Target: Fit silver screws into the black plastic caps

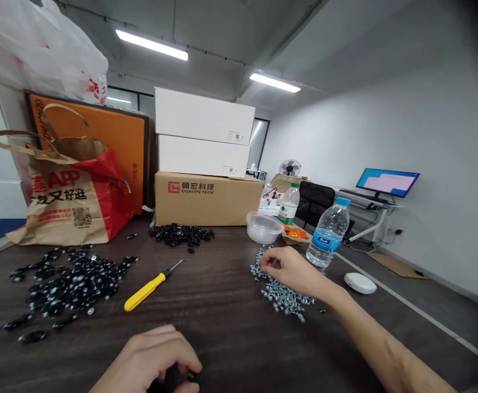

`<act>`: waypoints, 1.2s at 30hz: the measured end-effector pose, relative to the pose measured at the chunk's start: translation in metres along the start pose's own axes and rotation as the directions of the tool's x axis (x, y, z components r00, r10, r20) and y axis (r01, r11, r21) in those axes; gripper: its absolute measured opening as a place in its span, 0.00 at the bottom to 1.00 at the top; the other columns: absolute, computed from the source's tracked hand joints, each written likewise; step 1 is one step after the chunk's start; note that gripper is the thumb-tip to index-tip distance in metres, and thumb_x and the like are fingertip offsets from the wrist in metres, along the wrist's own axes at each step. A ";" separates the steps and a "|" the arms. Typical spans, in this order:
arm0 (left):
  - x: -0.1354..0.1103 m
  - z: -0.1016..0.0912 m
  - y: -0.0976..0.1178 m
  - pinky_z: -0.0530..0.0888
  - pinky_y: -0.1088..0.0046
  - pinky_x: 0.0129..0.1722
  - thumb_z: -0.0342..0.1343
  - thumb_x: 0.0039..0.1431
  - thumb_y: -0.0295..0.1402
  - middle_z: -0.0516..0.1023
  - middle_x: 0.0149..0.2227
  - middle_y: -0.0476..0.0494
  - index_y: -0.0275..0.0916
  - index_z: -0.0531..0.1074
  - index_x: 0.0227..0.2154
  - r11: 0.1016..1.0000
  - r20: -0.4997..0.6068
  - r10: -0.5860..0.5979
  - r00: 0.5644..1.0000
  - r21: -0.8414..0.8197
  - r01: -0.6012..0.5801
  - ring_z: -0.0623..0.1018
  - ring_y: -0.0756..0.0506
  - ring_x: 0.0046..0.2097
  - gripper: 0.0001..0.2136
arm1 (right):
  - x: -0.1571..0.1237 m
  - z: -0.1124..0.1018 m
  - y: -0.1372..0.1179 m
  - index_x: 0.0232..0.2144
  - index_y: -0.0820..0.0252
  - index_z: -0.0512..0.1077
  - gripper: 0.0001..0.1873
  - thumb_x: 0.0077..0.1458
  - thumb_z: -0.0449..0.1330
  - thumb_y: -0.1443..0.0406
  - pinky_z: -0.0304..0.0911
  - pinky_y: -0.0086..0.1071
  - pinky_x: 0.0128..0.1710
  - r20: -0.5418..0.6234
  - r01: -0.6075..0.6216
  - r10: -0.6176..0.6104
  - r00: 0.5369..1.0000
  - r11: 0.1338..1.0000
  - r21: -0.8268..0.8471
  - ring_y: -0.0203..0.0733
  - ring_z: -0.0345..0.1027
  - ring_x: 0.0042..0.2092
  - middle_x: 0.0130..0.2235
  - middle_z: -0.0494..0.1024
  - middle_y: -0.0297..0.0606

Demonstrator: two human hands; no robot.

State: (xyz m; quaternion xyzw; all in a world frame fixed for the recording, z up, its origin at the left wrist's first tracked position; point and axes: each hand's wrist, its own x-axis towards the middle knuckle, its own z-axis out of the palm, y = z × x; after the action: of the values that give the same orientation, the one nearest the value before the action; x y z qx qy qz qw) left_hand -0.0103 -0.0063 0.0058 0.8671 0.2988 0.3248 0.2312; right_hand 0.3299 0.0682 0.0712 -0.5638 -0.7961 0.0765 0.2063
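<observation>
My left hand (153, 360) is closed at the bottom of the view, with a small black part (192, 376) pinched between thumb and finger. Over a pile of small silver screws (286, 297) at the right, my right hand (286, 267) has thumb and fingertips pressed together. Whatever may be between those fingertips is too small to make out. A yellow-handled screwdriver (147, 291) lies on the dark table, its tip pointing away to the right. Black parts with shiny metal bits (73, 281) spread over the left side. Farther back is a heap of plain black parts (181, 234).
Behind the heap stands a cardboard box (210, 202) with white boxes (204, 117) on it. A paper bag (73, 191) is at left. A clear plastic bowl (264, 228), a water bottle (328, 234), a green-labelled bottle (289, 204) and a white device (360, 283) stand at right.
</observation>
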 end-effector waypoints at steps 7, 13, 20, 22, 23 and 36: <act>-0.001 0.007 -0.002 0.74 0.80 0.30 0.61 0.55 0.29 0.83 0.32 0.50 0.46 0.81 0.36 0.992 -0.115 -0.126 0.985 -0.020 0.125 0.78 0.49 0.29 0.08 | -0.006 0.016 -0.030 0.29 0.62 0.75 0.06 0.54 0.58 0.72 0.63 0.29 0.31 -0.034 0.067 -0.065 0.997 0.996 0.057 0.38 0.71 0.30 0.29 0.79 0.36; 0.006 0.004 -0.002 0.72 0.78 0.31 0.58 0.57 0.30 0.83 0.36 0.47 0.45 0.83 0.38 0.961 -0.029 -0.232 0.972 -0.162 0.224 0.77 0.48 0.32 0.10 | -0.014 0.029 -0.060 0.32 0.60 0.77 0.06 0.60 0.60 0.69 0.63 0.31 0.37 -0.039 0.202 -0.200 0.979 0.978 0.058 0.38 0.71 0.34 0.33 0.79 0.36; 0.010 0.005 -0.001 0.69 0.74 0.32 0.60 0.54 0.34 0.80 0.31 0.47 0.43 0.84 0.35 0.875 0.009 -0.379 0.925 -0.321 0.362 0.74 0.47 0.31 0.09 | -0.031 0.054 -0.115 0.33 0.59 0.78 0.04 0.60 0.64 0.70 0.61 0.26 0.31 -0.046 0.275 -0.272 0.961 0.927 0.255 0.33 0.71 0.31 0.31 0.81 0.31; 0.007 0.007 0.000 0.69 0.73 0.32 0.61 0.52 0.35 0.80 0.30 0.47 0.42 0.83 0.34 0.827 0.019 -0.459 0.888 -0.357 0.435 0.74 0.47 0.31 0.09 | -0.037 0.061 -0.125 0.32 0.58 0.79 0.04 0.58 0.64 0.70 0.62 0.24 0.30 -0.026 0.228 -0.232 0.972 0.921 0.315 0.33 0.71 0.30 0.30 0.81 0.30; 0.006 0.008 0.000 0.69 0.73 0.31 0.61 0.52 0.36 0.80 0.30 0.47 0.41 0.83 0.34 0.805 0.026 -0.484 0.875 -0.379 0.457 0.74 0.47 0.30 0.09 | -0.040 0.064 -0.127 0.32 0.58 0.79 0.04 0.58 0.64 0.70 0.62 0.24 0.30 -0.028 0.219 -0.222 0.975 0.917 0.334 0.33 0.71 0.30 0.30 0.81 0.30; 0.007 0.003 -0.003 0.67 0.75 0.29 0.64 0.53 0.34 0.76 0.25 0.51 0.39 0.83 0.34 0.719 0.095 -0.473 0.876 -0.533 0.446 0.71 0.50 0.28 0.08 | -0.049 0.070 -0.111 0.33 0.60 0.77 0.04 0.58 0.68 0.66 0.63 0.23 0.33 -0.041 0.320 -0.334 0.942 0.851 0.416 0.32 0.72 0.30 0.29 0.79 0.31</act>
State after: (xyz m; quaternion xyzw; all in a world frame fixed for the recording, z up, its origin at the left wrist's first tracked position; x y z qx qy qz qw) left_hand -0.0048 0.0000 0.0046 0.6567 0.4059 0.3487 0.5314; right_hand 0.2179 -0.0084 0.0358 -0.3619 -0.8486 0.2175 0.3188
